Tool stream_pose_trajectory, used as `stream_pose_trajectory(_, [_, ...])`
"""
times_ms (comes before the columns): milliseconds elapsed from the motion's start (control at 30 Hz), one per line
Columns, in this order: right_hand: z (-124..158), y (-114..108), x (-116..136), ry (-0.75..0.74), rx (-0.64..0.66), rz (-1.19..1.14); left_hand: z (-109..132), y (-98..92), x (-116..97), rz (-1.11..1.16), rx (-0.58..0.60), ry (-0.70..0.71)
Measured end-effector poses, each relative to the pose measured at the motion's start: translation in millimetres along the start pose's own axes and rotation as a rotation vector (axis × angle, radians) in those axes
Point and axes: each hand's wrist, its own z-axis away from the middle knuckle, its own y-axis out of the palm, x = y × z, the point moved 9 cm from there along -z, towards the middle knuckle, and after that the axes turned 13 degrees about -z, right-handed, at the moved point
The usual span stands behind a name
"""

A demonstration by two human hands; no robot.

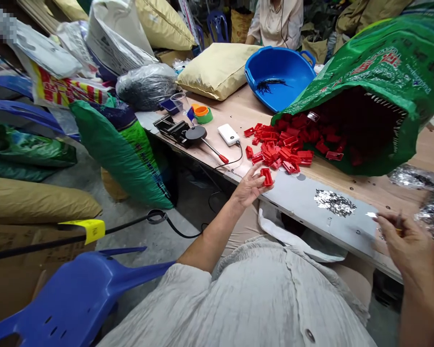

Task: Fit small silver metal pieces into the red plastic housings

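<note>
and here we are at the tabletop [350, 190], 2 hands well apart. the left hand [251, 187] is turned palm up at the near edge, fingers curled around 1 red plastic clip [266, 177], gripping it lightly near the fingertips. the right hand [407, 246] is far over to the right, pinched around a small thin item [399, 230], too small to make out from here. just beyond the left hand sits a heap of red plastic clips [278, 149], spilling from the mouth of a green woven sack [369, 91] lying on its side. these look light, stiff and hollow, so they should be easy to lift, though they could skitter on smooth wood. i'd take one by its long outer walls, not by any thin edge. between the hands, a grey board [302, 202] carries a patch of silver metal bits [334, 202]. over on the far side, a blue plastic basin [278, 79] holds a small black tangle [269, 86].
</note>
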Motion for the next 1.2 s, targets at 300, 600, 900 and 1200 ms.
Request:
stream_pose_trajectory(300, [33,78,109,-0.077,0.234,-0.288,34,75.8,30,0.102,0.316,-0.175])
stream_pose_trajectory(600, [41,89,145,-0.201,0.276,-0.311,46,82.0,16,-0.397,0.169,0.227])
stream_pose_trajectory(900, [42,91,152,-0.266,0.290,-0.353,53,84.3,18,-0.462,0.139,0.233])
stream_pose_trajectory(1200, [37,93,155,-0.372,0.299,-0.400,59,102.0,63,0.135,0.334,-0.268])
